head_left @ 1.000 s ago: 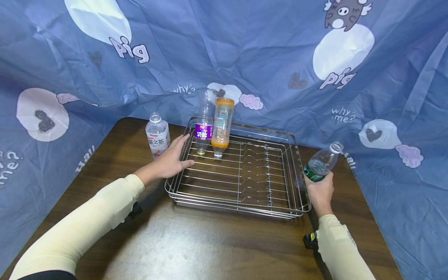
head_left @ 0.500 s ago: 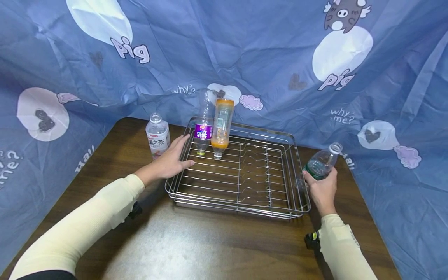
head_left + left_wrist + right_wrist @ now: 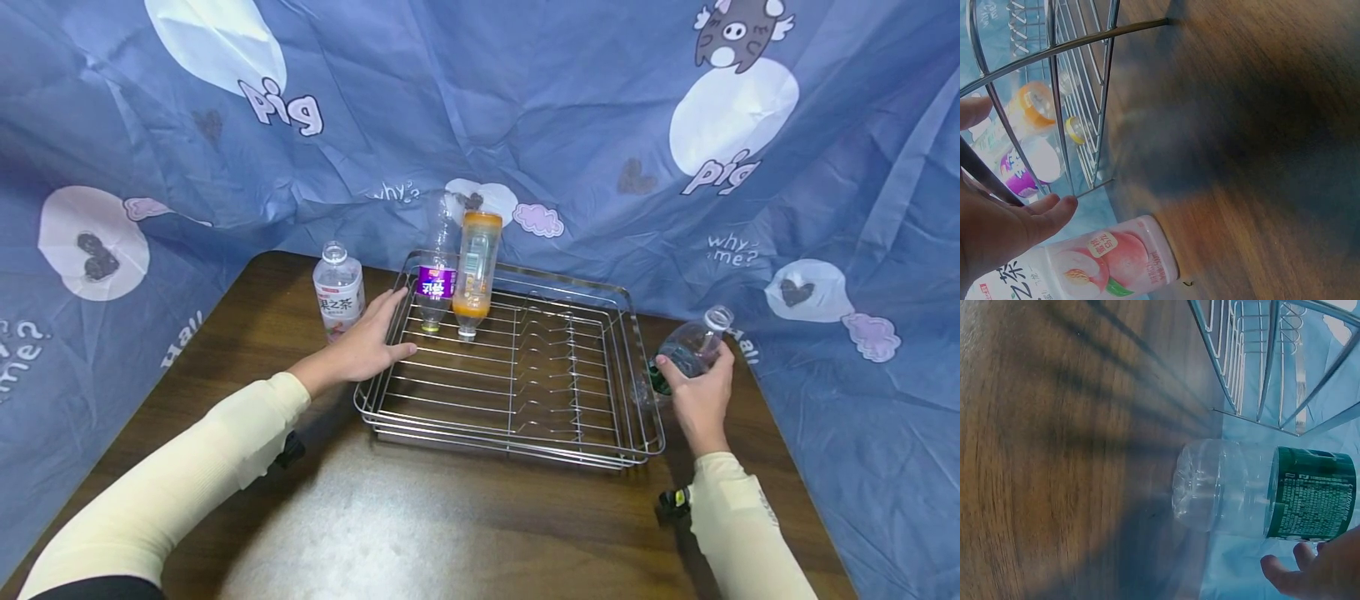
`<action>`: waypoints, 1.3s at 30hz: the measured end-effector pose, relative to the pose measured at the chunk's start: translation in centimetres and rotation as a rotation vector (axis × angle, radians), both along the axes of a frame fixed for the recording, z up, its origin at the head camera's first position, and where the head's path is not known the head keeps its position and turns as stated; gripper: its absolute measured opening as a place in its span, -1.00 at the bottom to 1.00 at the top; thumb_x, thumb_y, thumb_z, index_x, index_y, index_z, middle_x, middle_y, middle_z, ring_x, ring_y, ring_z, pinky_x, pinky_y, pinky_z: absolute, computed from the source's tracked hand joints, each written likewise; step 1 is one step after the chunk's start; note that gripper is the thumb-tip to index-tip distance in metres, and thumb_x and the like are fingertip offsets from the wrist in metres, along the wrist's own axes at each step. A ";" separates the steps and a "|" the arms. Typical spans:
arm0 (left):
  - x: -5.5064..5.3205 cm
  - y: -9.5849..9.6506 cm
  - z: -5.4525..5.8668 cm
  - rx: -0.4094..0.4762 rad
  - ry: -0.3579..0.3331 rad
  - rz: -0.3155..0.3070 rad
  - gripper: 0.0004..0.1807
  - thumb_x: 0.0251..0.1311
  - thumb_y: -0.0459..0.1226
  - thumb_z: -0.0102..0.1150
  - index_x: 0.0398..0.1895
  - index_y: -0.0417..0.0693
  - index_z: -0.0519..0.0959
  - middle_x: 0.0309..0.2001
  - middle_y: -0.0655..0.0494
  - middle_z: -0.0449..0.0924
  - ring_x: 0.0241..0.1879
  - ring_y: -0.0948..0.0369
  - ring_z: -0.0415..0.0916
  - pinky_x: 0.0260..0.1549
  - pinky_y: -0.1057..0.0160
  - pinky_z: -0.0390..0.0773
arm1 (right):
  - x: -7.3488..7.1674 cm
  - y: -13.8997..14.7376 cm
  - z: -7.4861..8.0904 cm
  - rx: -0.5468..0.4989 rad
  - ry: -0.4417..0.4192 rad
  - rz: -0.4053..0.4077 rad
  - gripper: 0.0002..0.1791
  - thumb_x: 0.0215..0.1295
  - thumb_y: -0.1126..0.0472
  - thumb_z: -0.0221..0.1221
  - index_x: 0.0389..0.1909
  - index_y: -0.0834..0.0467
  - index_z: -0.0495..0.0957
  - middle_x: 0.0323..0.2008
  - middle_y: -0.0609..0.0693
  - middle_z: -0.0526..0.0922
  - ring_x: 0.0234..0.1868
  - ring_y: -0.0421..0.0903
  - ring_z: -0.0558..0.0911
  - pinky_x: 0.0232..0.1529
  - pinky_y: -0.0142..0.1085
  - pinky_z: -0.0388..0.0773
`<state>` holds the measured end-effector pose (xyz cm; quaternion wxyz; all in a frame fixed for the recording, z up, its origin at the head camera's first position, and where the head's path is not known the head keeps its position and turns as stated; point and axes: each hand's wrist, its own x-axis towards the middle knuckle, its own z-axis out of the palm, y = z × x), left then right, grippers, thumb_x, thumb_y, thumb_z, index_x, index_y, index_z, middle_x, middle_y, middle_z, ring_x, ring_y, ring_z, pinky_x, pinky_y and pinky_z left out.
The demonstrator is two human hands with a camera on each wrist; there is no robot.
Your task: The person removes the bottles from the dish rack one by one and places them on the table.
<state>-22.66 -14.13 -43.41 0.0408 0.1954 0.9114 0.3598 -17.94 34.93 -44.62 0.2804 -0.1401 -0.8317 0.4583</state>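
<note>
Reaching over the left rim of a metal dish rack, my left hand has its fingers spread along the wire. A peach tea bottle stands just outside the rack beyond that hand. Inside, a purple-labelled bottle and an orange-banded bottle stand upside down on the rack's left end. To the right of the rack, a clear bottle with a green label stands upright on the table. My right hand is beside it, thumb in front. In the right wrist view its fingertips show a gap from the bottle.
The brown table carries the rack in its middle. Low wire dividers line the rack's right half. A blue printed cloth hangs behind and at both sides.
My right hand has shifted slightly right, its thumb moving up and its fingers spreading beside the green-labelled bottle. The bottle hardly moves. My left hand and the rack look unchanged.
</note>
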 end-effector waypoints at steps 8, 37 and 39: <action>0.0 0.1 0.1 -0.004 0.004 -0.002 0.06 0.26 -0.11 0.31 0.63 -0.14 -0.16 0.56 -0.39 -0.25 0.52 -0.29 -0.14 0.44 -0.29 -0.02 | 0.0 0.1 0.3 -0.005 0.007 0.000 -0.10 0.15 0.21 0.43 0.43 0.29 0.17 0.24 0.25 0.39 0.27 0.14 0.41 0.34 -0.08 0.31; 0.1 0.2 0.1 0.004 0.007 0.005 0.05 0.25 -0.13 0.31 0.62 -0.15 -0.15 0.56 -0.39 -0.23 0.52 -0.28 -0.14 0.44 -0.28 -0.01 | -0.6 0.9 3.3 -0.066 0.084 0.056 -0.12 0.20 0.29 0.39 0.48 0.17 0.15 0.24 0.09 0.38 0.24 0.05 0.49 0.23 -0.21 0.53; 0.1 0.2 0.1 0.003 0.007 0.005 0.05 0.25 -0.13 0.31 0.63 -0.15 -0.15 0.56 -0.39 -0.23 0.52 -0.28 -0.14 0.44 -0.28 -0.01 | -0.6 0.8 3.5 -0.053 0.086 0.053 -0.13 0.20 0.28 0.39 0.48 0.16 0.15 0.24 0.10 0.38 0.24 0.06 0.49 0.23 -0.20 0.53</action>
